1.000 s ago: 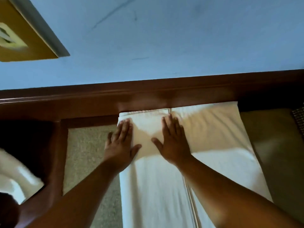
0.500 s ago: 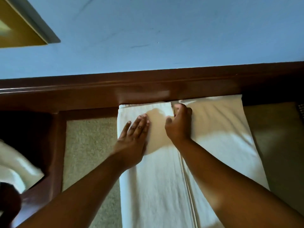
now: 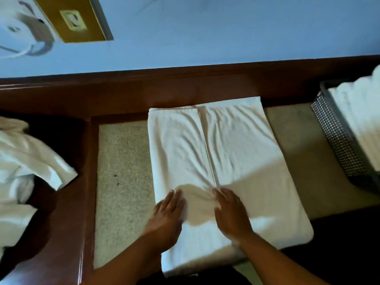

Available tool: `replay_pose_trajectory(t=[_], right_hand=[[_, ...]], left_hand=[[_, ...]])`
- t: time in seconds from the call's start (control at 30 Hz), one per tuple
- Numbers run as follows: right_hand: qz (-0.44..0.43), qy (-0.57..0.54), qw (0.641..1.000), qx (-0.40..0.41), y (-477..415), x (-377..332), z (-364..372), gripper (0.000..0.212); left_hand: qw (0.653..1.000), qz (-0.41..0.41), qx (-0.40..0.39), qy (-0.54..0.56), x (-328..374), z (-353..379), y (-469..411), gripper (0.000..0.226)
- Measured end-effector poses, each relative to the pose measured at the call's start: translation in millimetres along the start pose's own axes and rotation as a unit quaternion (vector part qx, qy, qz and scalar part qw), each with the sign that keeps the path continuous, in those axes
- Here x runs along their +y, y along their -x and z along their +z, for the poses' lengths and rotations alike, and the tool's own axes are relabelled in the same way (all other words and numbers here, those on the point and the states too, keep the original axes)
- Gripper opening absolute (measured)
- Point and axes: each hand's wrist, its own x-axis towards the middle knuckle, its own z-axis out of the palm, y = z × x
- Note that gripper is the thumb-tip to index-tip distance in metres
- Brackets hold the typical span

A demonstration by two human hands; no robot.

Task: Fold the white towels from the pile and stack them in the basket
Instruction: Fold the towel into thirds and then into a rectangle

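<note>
A white towel (image 3: 236,145) lies flat on the wooden table, its two long sides folded in so the edges meet along a centre seam. My left hand (image 3: 167,215) lies flat on the left panel near the towel's near end. Just right of the seam, my right hand (image 3: 231,214) presses flat with straight fingers. A pile of unfolded white towels (image 3: 26,161) lies at the left edge. At the right edge stands a perforated metal basket (image 3: 339,140) holding folded white towels (image 3: 362,120).
The table has a dark wooden frame (image 3: 78,182) around beige stone insets (image 3: 121,171). A raised wooden back rail (image 3: 185,83) runs along the blue wall. A brass plate with a socket (image 3: 74,19) hangs on the wall upper left.
Both hands have slid from the towel's far end back to its near end. The right hand, curled at the far edge before, now lies flat. The view has pulled back, showing pile and basket.
</note>
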Motion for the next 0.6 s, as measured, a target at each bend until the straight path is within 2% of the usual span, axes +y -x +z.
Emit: replay_pose_trajectory(t=[0.17,0.27,0.33,0.5,0.6], right_hand=[[0.067,0.003,0.996,-0.066,54.6,24.5,-7.0,0.062],[0.114,-0.014,0.993,-0.027,90.0,31.4,3.4,0.063],[0.133,-0.020,0.991,-0.014,109.3,32.9,7.6,0.065],[0.145,0.011,0.987,-0.065,143.4,53.1,1.0,0.073],[0.166,0.001,0.984,-0.066,146.2,78.9,-13.3,0.069]], left_hand=[[0.997,0.038,-0.065,-0.026,27.2,5.0,21.6,0.056],[0.994,0.049,-0.095,-0.004,36.8,11.8,27.7,0.053],[0.995,0.043,-0.093,0.011,42.5,13.1,28.7,0.051],[0.994,-0.001,-0.104,0.019,70.3,4.2,19.4,0.050],[0.994,-0.007,-0.095,0.047,94.8,5.1,8.9,0.050]])
